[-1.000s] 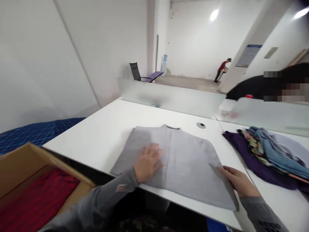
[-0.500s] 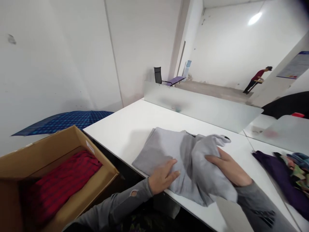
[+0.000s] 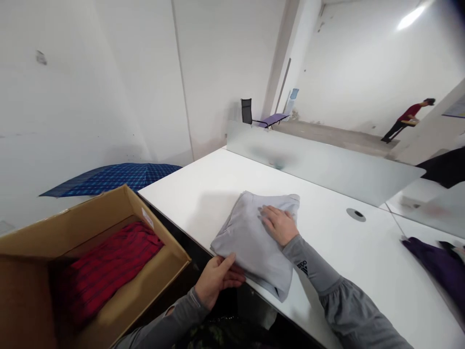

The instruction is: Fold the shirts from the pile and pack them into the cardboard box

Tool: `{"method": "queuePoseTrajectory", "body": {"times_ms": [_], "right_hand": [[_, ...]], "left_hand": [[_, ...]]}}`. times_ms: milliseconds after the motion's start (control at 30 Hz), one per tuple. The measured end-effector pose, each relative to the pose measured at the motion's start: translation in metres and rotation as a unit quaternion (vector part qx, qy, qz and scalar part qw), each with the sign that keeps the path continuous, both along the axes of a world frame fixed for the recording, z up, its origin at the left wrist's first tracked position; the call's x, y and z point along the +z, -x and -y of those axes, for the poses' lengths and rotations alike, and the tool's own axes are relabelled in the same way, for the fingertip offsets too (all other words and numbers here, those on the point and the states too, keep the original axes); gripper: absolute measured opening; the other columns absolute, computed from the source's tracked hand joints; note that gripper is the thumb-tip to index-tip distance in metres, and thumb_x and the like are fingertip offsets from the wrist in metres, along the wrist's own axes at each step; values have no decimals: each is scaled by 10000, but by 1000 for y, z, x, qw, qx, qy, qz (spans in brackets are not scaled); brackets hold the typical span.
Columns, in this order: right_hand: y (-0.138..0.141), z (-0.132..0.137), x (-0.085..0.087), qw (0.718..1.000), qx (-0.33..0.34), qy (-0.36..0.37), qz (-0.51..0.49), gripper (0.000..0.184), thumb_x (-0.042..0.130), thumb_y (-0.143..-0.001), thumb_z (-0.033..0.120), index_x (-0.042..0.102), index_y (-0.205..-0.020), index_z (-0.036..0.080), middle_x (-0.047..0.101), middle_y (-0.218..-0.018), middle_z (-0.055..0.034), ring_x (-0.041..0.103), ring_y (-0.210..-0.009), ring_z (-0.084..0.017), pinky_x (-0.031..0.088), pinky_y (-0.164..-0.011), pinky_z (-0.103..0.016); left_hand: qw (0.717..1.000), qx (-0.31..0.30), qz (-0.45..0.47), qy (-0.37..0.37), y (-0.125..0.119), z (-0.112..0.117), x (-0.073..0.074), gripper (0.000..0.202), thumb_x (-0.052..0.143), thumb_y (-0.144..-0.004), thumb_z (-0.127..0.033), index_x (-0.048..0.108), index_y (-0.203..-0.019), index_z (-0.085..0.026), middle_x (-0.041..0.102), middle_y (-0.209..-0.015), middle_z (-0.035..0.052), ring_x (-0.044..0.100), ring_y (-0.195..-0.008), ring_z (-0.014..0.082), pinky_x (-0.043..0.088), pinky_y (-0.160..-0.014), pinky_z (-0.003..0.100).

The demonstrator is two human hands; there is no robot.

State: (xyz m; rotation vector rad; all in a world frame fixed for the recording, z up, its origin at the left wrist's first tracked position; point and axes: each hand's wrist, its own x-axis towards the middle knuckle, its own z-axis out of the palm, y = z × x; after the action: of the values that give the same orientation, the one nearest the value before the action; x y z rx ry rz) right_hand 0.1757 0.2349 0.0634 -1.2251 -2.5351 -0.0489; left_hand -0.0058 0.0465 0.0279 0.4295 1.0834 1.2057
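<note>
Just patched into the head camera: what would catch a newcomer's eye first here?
A folded grey garment lies at the near edge of the white table, the right hand flat on top and the left hand gripping its near edge. Left of the table, an open cardboard box holds red cloth, with a blue checked umbrella behind it.

Bare office: white desk point(image 3: 363, 261), frosted divider point(image 3: 327, 165), chair point(image 3: 247, 110).

Shows the grey garment point(image 3: 254, 237) folded into a compact packet by the near edge of the table point(image 3: 348, 252), no longer spread flat. Finds the right hand point(image 3: 278, 225) flat on top now, and the left hand point(image 3: 218, 276) off the top, gripping the corner overhanging that edge.
</note>
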Motion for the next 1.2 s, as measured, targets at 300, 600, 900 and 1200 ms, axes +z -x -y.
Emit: {"method": "queuePoseTrajectory", "body": {"times_ms": [300,600,900,1200], "right_hand": [[-53,36,-6,989,-68,7,128,546,382,-918,595,598,-1224,198,607,-1202,-132,551,-1055,-314,455,-839,-469],[-130,108,3,945,-228,27,-233,398,447,-886,555,628,-868,202,678,-842,-75,629,-761,-211,504,-715,-334],[-138,76,-7,734,-303,417,-442,428,789,-628,514,573,-745,164,650,-573,-70,630,-514,-195,551,-511,-305],[-26,55,3,742,-96,473,-465,464,816,-590,365,648,-995,209,723,-949,-75,686,-777,-237,588,-605,-275]], "left_hand": [[990,112,-90,-7,11,-9,-11,475,702,-749,-541,545,-955,-142,585,-610,-13,580,-465,126,483,-428,223],[983,109,-148,4,9,24,-18,610,794,-676,-510,498,-1080,-163,622,-1136,134,631,-976,231,565,-726,323],[996,64,36,-48,-22,18,-11,623,898,-517,-313,647,-1032,-69,685,-1077,186,657,-957,310,513,-895,417],[977,129,22,-166,50,60,16,555,854,-498,-266,679,-993,-87,705,-990,161,657,-948,322,500,-842,379]]}}
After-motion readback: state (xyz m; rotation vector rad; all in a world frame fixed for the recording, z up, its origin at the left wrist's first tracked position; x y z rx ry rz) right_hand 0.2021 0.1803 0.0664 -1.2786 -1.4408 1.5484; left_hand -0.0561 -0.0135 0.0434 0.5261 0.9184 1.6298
